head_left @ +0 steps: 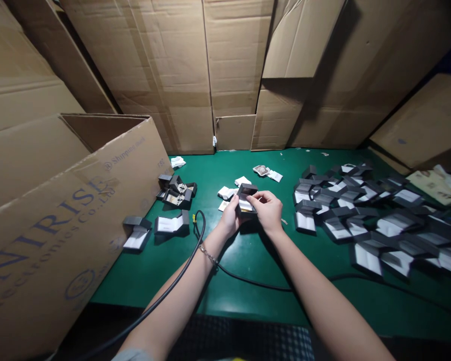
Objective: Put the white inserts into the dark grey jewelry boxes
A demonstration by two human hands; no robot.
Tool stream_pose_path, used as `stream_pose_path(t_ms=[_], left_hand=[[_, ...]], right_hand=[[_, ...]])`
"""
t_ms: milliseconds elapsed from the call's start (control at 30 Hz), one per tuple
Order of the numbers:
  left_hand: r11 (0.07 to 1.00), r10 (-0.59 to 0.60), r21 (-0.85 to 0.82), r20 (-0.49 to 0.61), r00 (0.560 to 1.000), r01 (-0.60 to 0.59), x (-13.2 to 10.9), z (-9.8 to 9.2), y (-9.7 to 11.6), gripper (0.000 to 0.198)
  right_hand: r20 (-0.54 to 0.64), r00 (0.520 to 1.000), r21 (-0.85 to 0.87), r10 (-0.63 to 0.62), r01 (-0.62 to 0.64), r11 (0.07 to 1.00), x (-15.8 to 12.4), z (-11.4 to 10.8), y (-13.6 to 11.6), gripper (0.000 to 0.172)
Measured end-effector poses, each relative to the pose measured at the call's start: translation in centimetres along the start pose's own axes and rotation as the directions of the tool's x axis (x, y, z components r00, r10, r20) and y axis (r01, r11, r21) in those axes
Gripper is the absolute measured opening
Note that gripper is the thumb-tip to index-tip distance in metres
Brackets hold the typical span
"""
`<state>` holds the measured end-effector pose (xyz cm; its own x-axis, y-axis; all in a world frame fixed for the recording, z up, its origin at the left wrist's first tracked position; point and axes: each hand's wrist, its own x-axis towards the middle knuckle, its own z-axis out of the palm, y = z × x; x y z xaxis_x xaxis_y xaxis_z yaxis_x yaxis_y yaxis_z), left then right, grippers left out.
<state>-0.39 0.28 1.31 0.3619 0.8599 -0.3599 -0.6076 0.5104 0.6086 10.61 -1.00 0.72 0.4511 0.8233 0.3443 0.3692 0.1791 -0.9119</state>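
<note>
A small black box (247, 189) with its lid raised is held above the table in front of me. My left hand (231, 216) wraps round its left side and underneath. My right hand (267, 209) is at the box's right side, fingers bent together, thumb tip over the white insert (245, 203) inside. Whether those fingers pinch the insert or something smaller is hidden. Just behind the box lie small white packets (226, 192). Farther back are a crumpled packet (261, 171) and a flat white one (275, 176).
Many open black boxes with white inserts (306, 220) crowd the right of the green table (248, 260). Several more black boxes (172, 223) stand left, beside a large cardboard carton (108, 200). A black cable (255, 286) crosses my left forearm. Cardboard walls (165, 75) enclose the back.
</note>
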Motion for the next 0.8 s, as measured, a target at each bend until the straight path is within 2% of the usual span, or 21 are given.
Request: stream_pose_path(t_ms=[200, 367, 500, 667, 800], left_hand=[[1.000, 0.014, -0.002, 0.017, 1.000, -0.014, 0.1, -0.1, -0.3, 0.025], [0.999, 0.032, 0.035, 0.025, 0.999, -0.033, 0.5, -0.6, -0.6, 0.019], [0.996, 0.062, 0.061, 0.072, 0.995, -0.066, 0.9, -1.1, -0.9, 0.023], [0.995, 0.071, 0.062, 0.084, 0.994, -0.077, 0.9, -1.2, -0.9, 0.029], [0.996, 0.071, 0.055, 0.076, 0.995, -0.076, 0.7, -1.0, -0.7, 0.024]], right_hand=[[-0.041, 0.990, -0.044, -0.133, 0.131, 0.990, -0.1, -0.2, -0.3, 0.017], [-0.006, 0.974, -0.133, -0.227, 0.224, 0.965, 0.0, -0.4, -0.3, 0.017], [0.011, 0.951, -0.188, -0.310, 0.307, 0.933, 0.1, -0.5, 0.1, 0.016], [0.051, 0.934, -0.236, -0.353, 0.355, 0.905, 0.2, -0.7, 0.1, 0.013], [0.101, 0.920, -0.243, -0.379, 0.392, 0.887, 0.4, -0.9, -0.2, 0.012]])
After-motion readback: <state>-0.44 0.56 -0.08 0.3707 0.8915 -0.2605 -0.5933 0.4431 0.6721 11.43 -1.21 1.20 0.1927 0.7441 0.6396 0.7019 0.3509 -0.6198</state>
